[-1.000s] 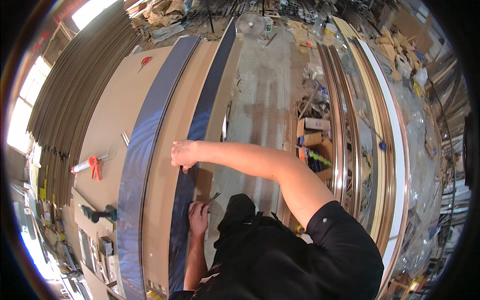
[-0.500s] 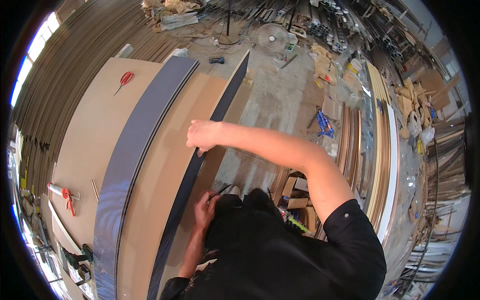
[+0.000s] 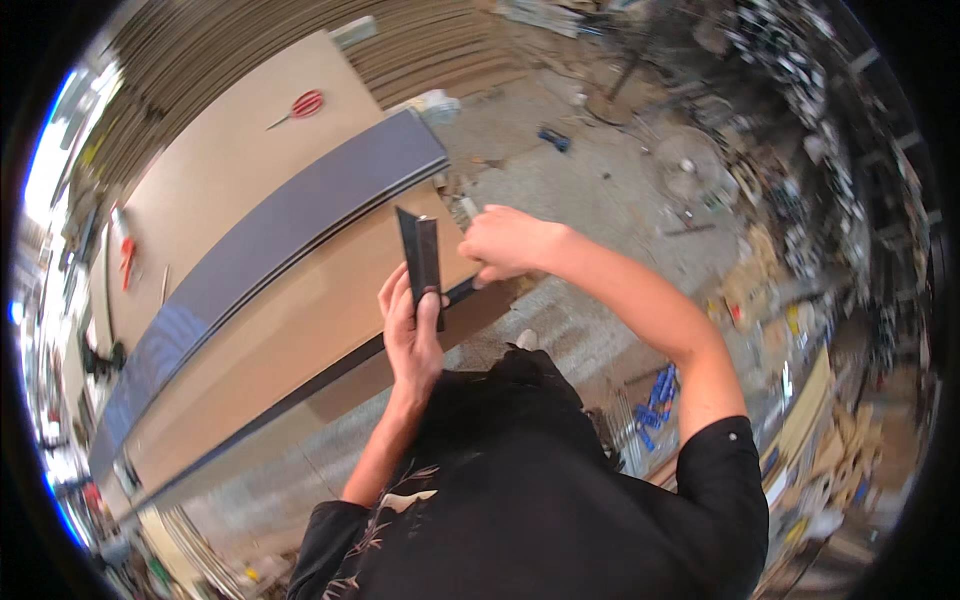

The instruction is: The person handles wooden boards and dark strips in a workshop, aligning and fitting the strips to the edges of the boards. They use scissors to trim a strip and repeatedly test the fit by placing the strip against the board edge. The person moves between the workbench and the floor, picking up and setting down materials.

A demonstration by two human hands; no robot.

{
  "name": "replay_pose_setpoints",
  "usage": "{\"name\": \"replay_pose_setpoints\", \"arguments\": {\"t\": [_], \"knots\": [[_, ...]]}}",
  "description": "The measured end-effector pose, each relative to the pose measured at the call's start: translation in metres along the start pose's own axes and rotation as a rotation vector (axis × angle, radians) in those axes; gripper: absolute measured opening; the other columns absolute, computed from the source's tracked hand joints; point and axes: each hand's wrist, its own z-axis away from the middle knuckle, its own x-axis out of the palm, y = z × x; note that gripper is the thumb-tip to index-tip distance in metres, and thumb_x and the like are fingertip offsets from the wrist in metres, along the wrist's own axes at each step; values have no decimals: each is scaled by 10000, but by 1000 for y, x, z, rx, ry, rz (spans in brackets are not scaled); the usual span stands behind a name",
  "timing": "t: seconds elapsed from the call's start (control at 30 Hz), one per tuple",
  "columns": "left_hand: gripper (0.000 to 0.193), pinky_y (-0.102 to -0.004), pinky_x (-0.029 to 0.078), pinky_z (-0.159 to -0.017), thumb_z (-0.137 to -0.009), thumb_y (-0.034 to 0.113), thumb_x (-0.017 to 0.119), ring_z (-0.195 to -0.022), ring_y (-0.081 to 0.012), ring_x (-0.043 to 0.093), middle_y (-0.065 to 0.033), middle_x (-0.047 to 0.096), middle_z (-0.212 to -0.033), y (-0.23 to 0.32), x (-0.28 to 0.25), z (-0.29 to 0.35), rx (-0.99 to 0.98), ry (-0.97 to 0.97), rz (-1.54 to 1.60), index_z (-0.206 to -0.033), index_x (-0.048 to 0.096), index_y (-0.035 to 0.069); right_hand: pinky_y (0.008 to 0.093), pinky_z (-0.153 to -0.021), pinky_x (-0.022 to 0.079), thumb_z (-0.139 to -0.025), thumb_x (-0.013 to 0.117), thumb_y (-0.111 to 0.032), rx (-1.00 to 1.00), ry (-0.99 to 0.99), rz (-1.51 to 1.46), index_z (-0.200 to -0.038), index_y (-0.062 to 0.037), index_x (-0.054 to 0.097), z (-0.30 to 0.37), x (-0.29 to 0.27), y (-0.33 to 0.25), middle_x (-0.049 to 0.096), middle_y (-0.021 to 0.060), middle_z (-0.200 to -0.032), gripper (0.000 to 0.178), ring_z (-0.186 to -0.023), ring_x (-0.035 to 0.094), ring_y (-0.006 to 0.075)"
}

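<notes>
My left hand [image 3: 410, 335] is closed around a short dark piece of angled profile [image 3: 423, 265], held upright over the near edge of the tan board. A long dark strip [image 3: 310, 375] runs along that edge and passes behind the left hand. At the strip's far end, my right hand [image 3: 510, 243] is closed with curled fingers, thumb and fingertips on the strip. Beyond the strip lies a tan board [image 3: 330, 290], with a wide grey-blue panel [image 3: 290, 215] across the work surface.
Red-handled scissors [image 3: 307, 103] and a red caulking gun [image 3: 126, 250] lie on the back board [image 3: 230, 130]. A dark power tool [image 3: 100, 358] sits at the left. On the floor are a blue tool [image 3: 553, 138], blue clamps [image 3: 657, 408] and a round fan [image 3: 688, 168].
My view has turned to the right. The left hand has risen from beside my body with the dark piece. My right hand has moved along the long strip to its far end.
</notes>
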Motion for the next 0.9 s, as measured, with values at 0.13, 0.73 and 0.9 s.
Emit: {"name": "replay_pose_setpoints", "arguments": {"t": [0.13,0.73,0.9], "knots": [[139,-469,381,-1081,-1006,131,629,-1262,-327,526,-91,703,-1190,5,39,-10,-132,121,-154,-1060,707,30,365,-737,520,-785,869,-331,-56,149,-582,-1031,-50,676,27,-23,25,690,70,-856,420,-783,664,222],[190,-426,373,-1023,-882,258,767,-1036,-244,660,-49,754,-988,18,75,-27,-170,-89,-642,-904,754,70,409,-1042,391,-730,816,-204,-550,271,-49,-1012,-64,709,11,-98,59,699,67,-1015,333,-1165,572,260],[190,-417,360,-1058,-879,227,763,-1038,-242,670,-65,753,-983,18,63,-23,-231,-33,-575,-971,747,61,457,-814,566,-868,605,-108,-572,-320,171,-831,28,735,-35,-74,25,737,187,-839,193,-870,715,349]]}}
